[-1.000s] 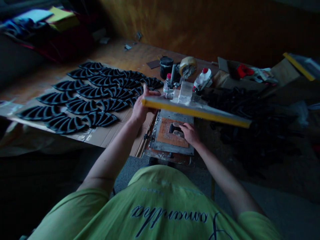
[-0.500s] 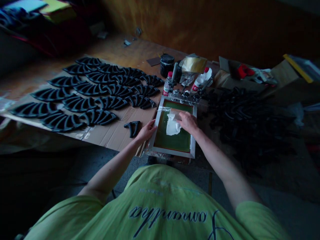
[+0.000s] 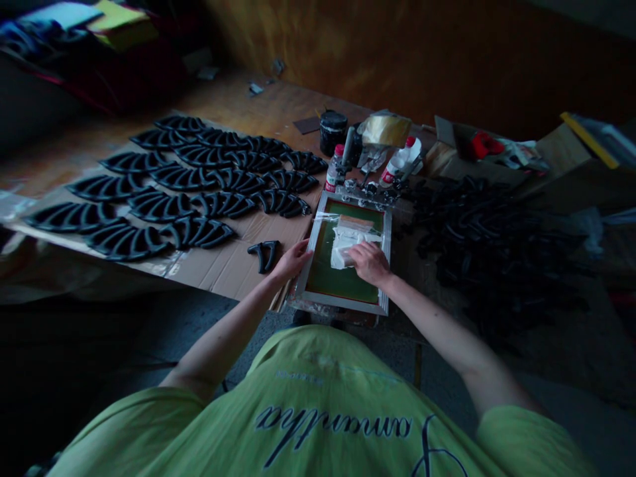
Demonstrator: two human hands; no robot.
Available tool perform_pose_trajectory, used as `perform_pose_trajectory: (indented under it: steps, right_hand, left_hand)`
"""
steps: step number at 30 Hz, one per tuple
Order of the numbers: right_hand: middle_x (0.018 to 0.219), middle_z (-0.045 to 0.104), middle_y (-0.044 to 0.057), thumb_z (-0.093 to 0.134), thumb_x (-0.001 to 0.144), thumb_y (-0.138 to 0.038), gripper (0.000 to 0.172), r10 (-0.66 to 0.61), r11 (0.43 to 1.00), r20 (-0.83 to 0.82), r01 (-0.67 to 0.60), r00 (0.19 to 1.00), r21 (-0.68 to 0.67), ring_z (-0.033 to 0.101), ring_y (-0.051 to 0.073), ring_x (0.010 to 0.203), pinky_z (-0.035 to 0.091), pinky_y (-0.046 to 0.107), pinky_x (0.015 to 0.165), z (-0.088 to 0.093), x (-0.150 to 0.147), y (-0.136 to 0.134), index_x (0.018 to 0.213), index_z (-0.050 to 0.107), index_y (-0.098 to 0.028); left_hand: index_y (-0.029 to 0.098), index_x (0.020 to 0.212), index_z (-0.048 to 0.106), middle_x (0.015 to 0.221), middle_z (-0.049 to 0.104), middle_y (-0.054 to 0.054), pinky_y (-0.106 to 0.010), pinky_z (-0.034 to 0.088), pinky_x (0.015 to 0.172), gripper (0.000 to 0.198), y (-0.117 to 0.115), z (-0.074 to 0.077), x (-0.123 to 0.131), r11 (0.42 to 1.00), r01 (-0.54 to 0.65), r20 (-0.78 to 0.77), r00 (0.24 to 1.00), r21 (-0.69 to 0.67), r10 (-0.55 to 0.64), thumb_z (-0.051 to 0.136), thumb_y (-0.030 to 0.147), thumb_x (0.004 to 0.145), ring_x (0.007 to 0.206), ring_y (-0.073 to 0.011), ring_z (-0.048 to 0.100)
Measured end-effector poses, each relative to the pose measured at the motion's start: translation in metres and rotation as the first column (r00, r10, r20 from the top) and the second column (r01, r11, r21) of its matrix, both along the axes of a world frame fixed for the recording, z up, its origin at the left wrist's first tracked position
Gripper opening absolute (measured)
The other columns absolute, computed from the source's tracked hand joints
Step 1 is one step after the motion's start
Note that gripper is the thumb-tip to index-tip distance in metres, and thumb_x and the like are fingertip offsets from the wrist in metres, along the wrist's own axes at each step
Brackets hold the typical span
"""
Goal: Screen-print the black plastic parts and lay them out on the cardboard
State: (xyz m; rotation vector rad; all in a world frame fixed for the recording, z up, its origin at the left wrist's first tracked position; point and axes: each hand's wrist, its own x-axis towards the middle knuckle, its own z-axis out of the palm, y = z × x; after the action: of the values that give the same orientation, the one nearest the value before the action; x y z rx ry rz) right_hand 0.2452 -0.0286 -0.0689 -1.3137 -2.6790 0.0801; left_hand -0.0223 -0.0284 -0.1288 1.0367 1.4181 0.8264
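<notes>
A screen printing frame [image 3: 346,305] with a silver rim and green mesh lies in front of me, white ink [image 3: 348,236] smeared over its middle. My left hand [image 3: 295,257] grips the frame's left rim. Over the mesh, my right hand [image 3: 368,263] is closed on a small flat scraper [image 3: 342,256], whose edge meets the white ink; the fingers partly cover it. A brownish strip [image 3: 356,222] shows across the mesh beyond the ink. One black forked piece [image 3: 265,256] lies on the cardboard, left of my left hand.
Rows of black curved pieces [image 3: 163,204] lie on cardboard at left. A dark heap of similar pieces [image 3: 497,245] is at right. Behind the frame stand a clamp [image 3: 370,191], red-capped bottles [image 3: 334,169] and a black tub [image 3: 332,132]. An open cardboard box [image 3: 450,154] sits back right.
My right hand has drawn the scraper toward me over the mesh, and the white ink looks spread differently. My left hand stays at the frame's left rim.
</notes>
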Motion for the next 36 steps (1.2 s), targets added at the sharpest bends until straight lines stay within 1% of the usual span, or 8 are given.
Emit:
perform_pose_trajectory:
  steps: [6, 12, 16, 20, 23, 30, 33, 36]
  right_hand:
    - [0.094, 0.072, 0.008, 0.066, 0.089, -0.023, 0.012, 0.024, 0.997, -0.076, -0.029, 0.997, -0.067, 0.063, 0.025, 0.092, 0.045, 0.036, 0.082, -0.002, 0.000, -0.008, 0.098, 0.072, -0.018]
    - [0.111, 0.070, 0.007, 0.072, 0.086, -0.032, 0.058, -0.311, 0.945, -0.347, 0.326, 0.885, -0.015, 0.064, 0.024, 0.099, 0.049, 0.038, 0.089, 0.045, 0.014, 0.069, 0.140, 0.055, -0.025]
    - [0.097, 0.071, 0.009, 0.055, 0.097, -0.036, 0.044, -0.527, 0.800, -0.487, 0.600, 0.696, -0.010, 0.063, 0.021, 0.089, 0.048, 0.038, 0.089, 0.070, 0.077, 0.094, 0.136, 0.055, -0.016]
    - [0.093, 0.070, 0.011, 0.050, 0.097, -0.032, 0.025, -0.727, 0.656, -0.425, 0.728, 0.540, -0.198, 0.063, 0.021, 0.084, 0.049, 0.035, 0.081, 0.038, 0.107, 0.073, 0.108, 0.065, -0.014]
    - [0.091, 0.069, 0.010, 0.069, 0.087, -0.042, 0.025, -0.626, 0.779, -0.298, 0.583, 0.720, -0.229, 0.064, 0.023, 0.088, 0.050, 0.035, 0.082, -0.011, 0.079, 0.039, 0.092, 0.066, -0.018]
    - [0.101, 0.069, 0.015, 0.054, 0.100, -0.034, 0.020, -0.514, 0.822, 0.085, 0.519, 0.853, -0.236, 0.064, 0.024, 0.101, 0.047, 0.033, 0.084, -0.045, 0.008, 0.000, 0.099, 0.061, -0.016]
    - [0.097, 0.069, 0.013, 0.049, 0.102, -0.034, 0.020, -0.538, 0.812, -0.008, 0.516, 0.843, -0.274, 0.065, 0.024, 0.094, 0.047, 0.032, 0.077, -0.039, -0.018, -0.013, 0.105, 0.059, -0.017]
    - [0.097, 0.068, 0.010, 0.051, 0.101, -0.030, 0.014, -0.351, 0.925, -0.185, 0.310, 0.918, -0.219, 0.062, 0.022, 0.096, 0.048, 0.031, 0.082, -0.038, -0.033, -0.025, 0.097, 0.060, -0.020]
  left_hand:
    - [0.018, 0.144, 0.055, 0.077, 0.066, -0.002, -0.017, 0.037, 0.046, 0.067, -0.002, 0.011, 0.001, 0.997, 0.055, 0.004, 0.998, -0.053, -0.055, 0.070, 0.038, 0.082, 0.054, -0.0090, 0.053]
    - [0.018, 0.148, 0.051, 0.064, 0.055, 0.003, -0.018, 0.031, 0.041, 0.075, 0.001, 0.057, -0.004, 0.995, 0.103, 0.095, 0.990, 0.020, -0.104, 0.071, 0.046, 0.082, 0.046, -0.0079, 0.044]
    - [0.014, 0.110, 0.072, 0.067, 0.059, -0.002, -0.019, 0.035, 0.044, 0.056, 0.018, 0.100, 0.004, 0.979, -0.033, 0.202, 0.979, 0.202, -0.009, 0.058, 0.063, 0.087, 0.051, -0.0090, 0.048]
    - [0.017, 0.109, 0.067, 0.089, 0.069, -0.007, -0.023, 0.049, 0.058, 0.061, 0.056, 0.142, 0.023, 0.908, -0.157, 0.275, 0.960, 0.388, 0.049, 0.043, 0.070, 0.092, 0.070, -0.0143, 0.064]
    - [0.020, 0.125, 0.058, 0.093, 0.071, -0.006, -0.025, 0.052, 0.065, 0.064, 0.083, 0.162, 0.036, 0.903, -0.141, 0.292, 0.956, 0.406, 0.018, 0.034, 0.072, 0.095, 0.080, -0.0163, 0.069]
    - [0.016, 0.128, 0.054, 0.097, 0.073, -0.013, -0.027, 0.053, 0.061, 0.066, 0.023, 0.105, 0.071, 0.998, -0.013, 0.326, 0.945, -0.057, 0.030, 0.050, 0.070, 0.090, 0.080, -0.0211, 0.071]
    - [0.016, 0.110, 0.064, 0.093, 0.074, -0.014, -0.034, 0.057, 0.067, 0.063, -0.025, 0.069, 0.090, 0.898, 0.270, 0.417, 0.902, -0.347, -0.109, 0.058, 0.073, 0.082, 0.087, -0.0260, 0.071]
    - [0.016, 0.095, 0.063, 0.087, 0.073, -0.011, -0.031, 0.057, 0.069, 0.053, -0.039, 0.049, 0.094, 0.906, 0.173, 0.470, 0.882, -0.385, 0.032, 0.050, 0.067, 0.091, 0.083, -0.0215, 0.071]
